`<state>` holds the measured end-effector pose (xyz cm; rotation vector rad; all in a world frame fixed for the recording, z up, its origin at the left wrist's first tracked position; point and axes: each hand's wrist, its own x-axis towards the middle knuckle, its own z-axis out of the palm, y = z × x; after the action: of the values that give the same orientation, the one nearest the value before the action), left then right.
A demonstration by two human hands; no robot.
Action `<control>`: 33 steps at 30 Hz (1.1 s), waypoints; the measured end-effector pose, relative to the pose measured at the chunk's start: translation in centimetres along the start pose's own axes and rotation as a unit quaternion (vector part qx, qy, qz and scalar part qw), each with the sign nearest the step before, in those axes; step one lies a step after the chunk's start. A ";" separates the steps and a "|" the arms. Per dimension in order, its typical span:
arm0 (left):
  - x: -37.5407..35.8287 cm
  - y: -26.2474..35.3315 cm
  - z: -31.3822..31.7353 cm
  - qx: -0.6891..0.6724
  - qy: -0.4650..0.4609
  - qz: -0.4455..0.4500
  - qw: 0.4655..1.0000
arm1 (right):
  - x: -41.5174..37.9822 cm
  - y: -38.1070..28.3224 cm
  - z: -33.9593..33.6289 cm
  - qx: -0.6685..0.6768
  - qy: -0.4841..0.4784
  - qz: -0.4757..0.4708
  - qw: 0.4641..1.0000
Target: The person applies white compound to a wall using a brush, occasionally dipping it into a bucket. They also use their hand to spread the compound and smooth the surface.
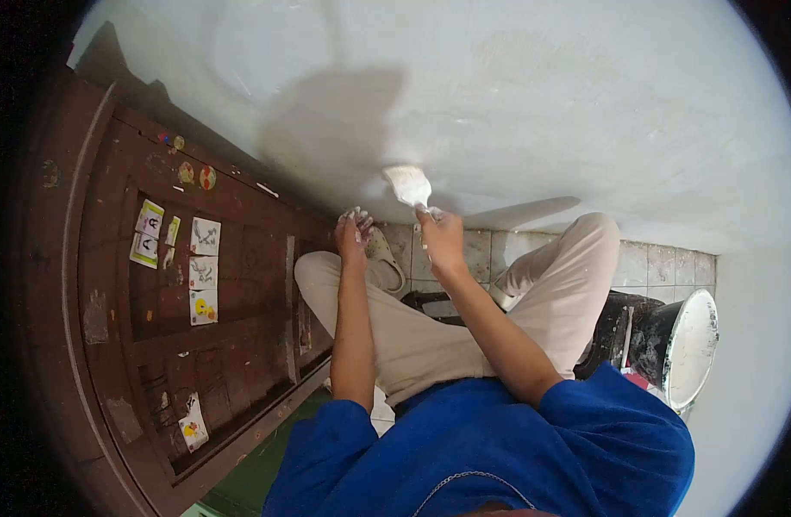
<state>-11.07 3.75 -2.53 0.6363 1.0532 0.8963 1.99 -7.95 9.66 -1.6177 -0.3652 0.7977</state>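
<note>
A brush (408,185) coated in white has its bristles against the pale wall (542,112). My right hand (441,239) is closed round its handle, with white smears on the fingers. My left hand (353,234) is raised near my left knee, its fingertips white and bent close together; whether anything is between them is too small to tell. Shadows of my head and of the brush arm fall on the wall.
A brown wooden panel (240,353) with stickers stands at the left. At the right are a white-topped bucket (694,349) and a dark container (647,340). Tiled floor (632,263) runs along the wall. A light clog (385,258) is on my left foot.
</note>
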 end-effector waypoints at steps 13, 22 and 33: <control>1.0 -0.9 -0.3 0.022 -0.052 0.009 0.998 | -2.9 -6.6 -5.2 -0.013 0.018 -0.031 0.999; 0.3 -0.5 1.5 0.095 -0.038 -0.017 0.995 | 2.2 1.7 -4.7 -0.179 0.182 -0.387 0.886; -0.2 -0.7 1.6 0.141 -0.053 0.004 0.989 | -1.3 -4.1 -3.7 -0.090 0.123 -0.180 0.972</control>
<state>-9.38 3.16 -2.39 0.9147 1.0914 0.7169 4.34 -10.65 14.05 -1.7287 -0.5454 0.2917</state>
